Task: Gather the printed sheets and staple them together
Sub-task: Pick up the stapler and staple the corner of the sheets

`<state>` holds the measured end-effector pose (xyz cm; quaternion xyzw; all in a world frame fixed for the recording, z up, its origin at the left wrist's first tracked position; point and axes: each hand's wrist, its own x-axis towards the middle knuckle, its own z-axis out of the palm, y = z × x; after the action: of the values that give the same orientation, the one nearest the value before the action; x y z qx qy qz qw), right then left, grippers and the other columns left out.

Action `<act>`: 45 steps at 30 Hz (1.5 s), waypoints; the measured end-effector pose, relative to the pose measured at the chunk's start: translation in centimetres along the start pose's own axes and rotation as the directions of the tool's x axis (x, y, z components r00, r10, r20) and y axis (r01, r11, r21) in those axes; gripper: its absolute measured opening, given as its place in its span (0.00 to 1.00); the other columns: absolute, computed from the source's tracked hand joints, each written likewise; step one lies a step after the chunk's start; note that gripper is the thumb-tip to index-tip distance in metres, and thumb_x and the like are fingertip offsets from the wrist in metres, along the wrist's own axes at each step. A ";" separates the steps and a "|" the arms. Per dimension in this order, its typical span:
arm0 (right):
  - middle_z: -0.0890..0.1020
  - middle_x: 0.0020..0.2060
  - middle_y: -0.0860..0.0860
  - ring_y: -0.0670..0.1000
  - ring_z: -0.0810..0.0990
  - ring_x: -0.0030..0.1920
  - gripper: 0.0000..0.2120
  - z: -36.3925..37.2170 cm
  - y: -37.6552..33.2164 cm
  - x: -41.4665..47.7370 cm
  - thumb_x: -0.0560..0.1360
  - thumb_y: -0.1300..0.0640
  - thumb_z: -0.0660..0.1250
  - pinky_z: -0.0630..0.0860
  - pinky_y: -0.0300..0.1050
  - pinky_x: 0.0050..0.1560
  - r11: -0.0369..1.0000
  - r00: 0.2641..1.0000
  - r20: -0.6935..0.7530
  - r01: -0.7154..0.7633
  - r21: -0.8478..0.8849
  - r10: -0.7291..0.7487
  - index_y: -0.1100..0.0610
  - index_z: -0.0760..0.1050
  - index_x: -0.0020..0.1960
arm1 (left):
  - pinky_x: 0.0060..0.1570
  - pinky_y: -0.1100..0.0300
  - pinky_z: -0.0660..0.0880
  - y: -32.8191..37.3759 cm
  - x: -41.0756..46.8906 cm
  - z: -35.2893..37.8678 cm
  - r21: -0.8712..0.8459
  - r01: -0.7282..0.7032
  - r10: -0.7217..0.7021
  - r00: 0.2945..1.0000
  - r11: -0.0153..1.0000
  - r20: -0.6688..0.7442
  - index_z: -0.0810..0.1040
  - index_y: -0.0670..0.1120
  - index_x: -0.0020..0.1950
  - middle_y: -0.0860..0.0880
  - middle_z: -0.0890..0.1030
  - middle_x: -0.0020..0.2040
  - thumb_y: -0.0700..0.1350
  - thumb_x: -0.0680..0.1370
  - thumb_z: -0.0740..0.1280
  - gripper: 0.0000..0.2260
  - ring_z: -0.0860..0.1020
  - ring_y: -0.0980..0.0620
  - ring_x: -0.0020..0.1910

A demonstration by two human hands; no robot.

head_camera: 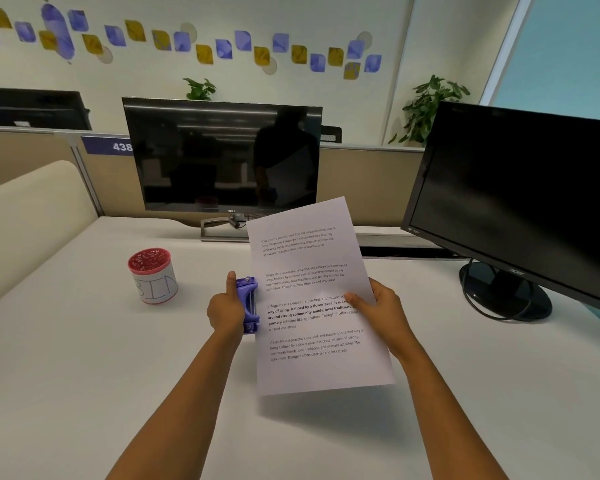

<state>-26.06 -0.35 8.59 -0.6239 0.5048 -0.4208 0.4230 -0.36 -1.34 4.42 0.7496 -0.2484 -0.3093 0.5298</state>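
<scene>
The printed sheets [312, 299] are being held up above the white desk [84, 375], just right of the scene's middle, with the printed side facing the camera. Their long axis is running from near to far, leaning a little to the left at the far end, and the near edge is casting a shadow on the desk below. How many sheets are in the stack cannot be told.

Both bare forearms are reaching forward from the near edge. The right hand [381, 313] is gripping the right edge of the sheets, thumb lying across the printed face and fingers hidden behind. The left hand [226, 306] is wrapping around a purple stapler [248, 304], thumb pointing up toward the far side. The stapler is standing lengthwise along the left edge of the sheets, touching it about midway; whether the paper is inside its mouth cannot be told.

Farther left, a red-rimmed cup [153, 275] marked "BIN" is sitting on the desk. Beyond, a dark Dell monitor [222, 154] is standing at the far edge, and a second black monitor [520, 192] is angling in at the right.
</scene>
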 end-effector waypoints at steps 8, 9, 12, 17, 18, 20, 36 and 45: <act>0.81 0.58 0.54 0.56 0.82 0.54 0.19 0.1 -0.2 -0.3 0.75 0.54 0.67 0.79 0.55 0.57 0.999 0.998 0.045 -0.032 -0.032 0.033 0.56 0.73 0.65 | 0.28 0.64 0.67 -0.2 0.4 -0.2 0.026 0.017 -0.017 1.000 1.000 -0.014 0.72 0.40 0.40 0.46 0.72 0.30 0.61 0.78 0.53 0.25 0.71 0.50 0.27; 0.81 0.57 0.54 0.56 0.82 0.54 0.19 0.1 -0.2 -0.4 0.75 0.54 0.67 0.79 0.53 0.57 0.999 0.998 0.047 -0.032 -0.037 0.034 0.56 0.73 0.65 | 0.28 0.63 0.67 -0.2 0.4 -0.2 0.023 0.023 -0.023 1.000 0.999 -0.018 0.72 0.40 0.41 0.45 0.72 0.30 0.61 0.78 0.53 0.25 0.71 0.50 0.27; 0.81 0.57 0.53 0.54 0.81 0.53 0.18 0.4 -0.2 -0.6 0.75 0.55 0.68 0.79 0.50 0.56 0.999 0.999 0.043 -0.031 -0.023 0.032 0.55 0.74 0.64 | 0.29 0.63 0.67 0.0 0.6 -0.3 0.035 0.018 -0.017 0.999 0.999 -0.027 0.73 0.39 0.42 0.42 0.74 0.35 0.61 0.78 0.53 0.26 0.71 0.50 0.28; 0.82 0.57 0.54 0.56 0.82 0.53 0.18 0.6 -0.4 -0.9 0.75 0.55 0.69 0.79 0.55 0.57 0.998 0.996 0.071 -0.052 0.040 0.049 0.56 0.74 0.64 | 0.28 0.64 0.67 0.1 0.6 -0.5 0.042 0.013 -0.011 0.999 0.999 -0.038 0.72 0.40 0.43 0.41 0.75 0.39 0.61 0.78 0.53 0.24 0.71 0.50 0.28; 0.82 0.56 0.54 0.55 0.83 0.53 0.18 0.6 -0.4 -0.9 0.74 0.55 0.69 0.79 0.56 0.56 0.997 0.996 0.077 -0.057 0.054 0.053 0.55 0.75 0.63 | 0.28 0.64 0.67 0.1 0.6 -0.5 0.043 0.015 -0.013 0.999 0.999 -0.040 0.72 0.40 0.43 0.41 0.75 0.39 0.61 0.78 0.53 0.24 0.71 0.50 0.28; 0.83 0.56 0.54 0.56 0.83 0.52 0.16 0.5 -0.3 -1.0 0.75 0.55 0.69 0.80 0.56 0.55 0.996 0.993 0.095 -0.070 0.063 0.064 0.54 0.74 0.62 | 0.28 0.64 0.67 0.2 0.7 -0.6 0.045 0.018 -0.016 0.999 0.999 -0.043 0.72 0.40 0.43 0.40 0.75 0.39 0.61 0.78 0.52 0.25 0.71 0.50 0.28; 0.83 0.50 0.50 0.53 0.83 0.47 0.11 1.1 -0.5 -0.4 0.75 0.54 0.68 0.82 0.48 0.47 0.994 1.000 -0.010 -0.023 0.103 0.024 0.48 0.74 0.57 | 0.30 0.63 0.69 0.7 0.0 -0.1 0.016 -0.013 0.014 0.999 1.000 -0.030 0.73 0.40 0.45 0.41 0.76 0.40 0.61 0.78 0.53 0.24 0.73 0.47 0.31; 0.83 0.53 0.54 0.56 0.84 0.49 0.12 0.6 -1.3 -0.2 0.75 0.55 0.68 0.81 0.55 0.52 0.992 0.997 0.070 -0.051 0.114 0.043 0.51 0.75 0.58 | 0.40 0.57 0.71 0.6 0.1 -0.2 0.028 -0.044 0.046 0.998 0.999 -0.050 0.73 0.40 0.46 0.40 0.76 0.40 0.60 0.78 0.53 0.23 0.75 0.43 0.37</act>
<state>-25.22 0.08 9.61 -0.6000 0.4796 -0.4180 0.4851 -0.21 -1.46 4.99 0.7585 -0.2557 -0.2748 0.5327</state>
